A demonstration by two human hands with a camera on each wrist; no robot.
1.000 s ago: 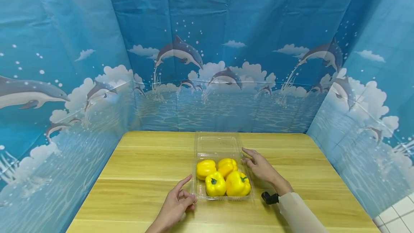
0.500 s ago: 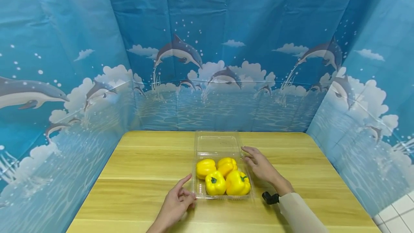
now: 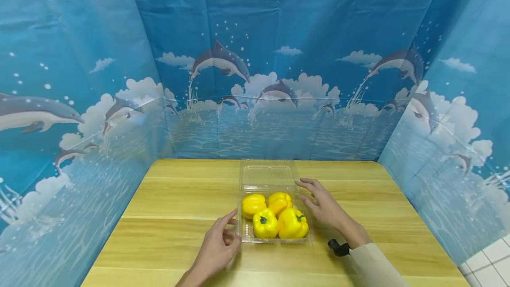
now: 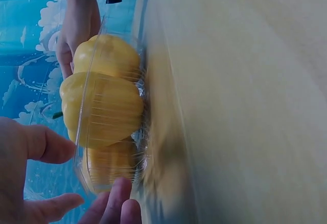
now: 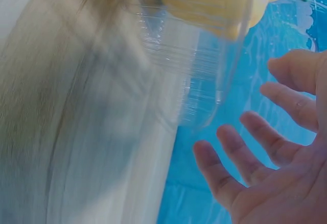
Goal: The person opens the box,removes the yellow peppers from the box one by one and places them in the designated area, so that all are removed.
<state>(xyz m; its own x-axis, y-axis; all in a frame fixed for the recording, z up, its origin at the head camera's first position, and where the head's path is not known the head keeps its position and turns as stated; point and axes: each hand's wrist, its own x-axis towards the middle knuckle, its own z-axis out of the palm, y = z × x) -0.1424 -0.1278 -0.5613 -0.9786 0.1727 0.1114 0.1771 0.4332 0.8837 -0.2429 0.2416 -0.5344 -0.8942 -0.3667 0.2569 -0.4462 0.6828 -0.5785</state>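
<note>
Peppers (image 3: 275, 217), four yellow ones, sit packed together in the near half of a clear plastic box (image 3: 244, 233) at the middle of the wooden tabletop (image 3: 179, 207). The box's lid (image 3: 268, 175) lies folded back flat on the far side, hinged to the tray.

Left hand (image 3: 218, 246) rests at the box's near left corner, fingers loosely bent and spread, the forefinger pointing up along the left wall. From the left wrist view the fingertips (image 4: 118, 203) are just beside the clear wall, and whether they touch it I cannot tell; the hand grips nothing.

Right hand (image 3: 323, 205) hovers just beside the box's right wall, palm facing in, fingers straight and fanned out. In the right wrist view its fingers (image 5: 255, 137) stand slightly apart from the plastic edge, holding nothing. A black band (image 3: 338, 247) sits at that wrist, above a pale sleeve (image 3: 374, 265).

A blue curtain (image 3: 255, 79) printed with dolphins and clouds walls in the tabletop on three sides.
</note>
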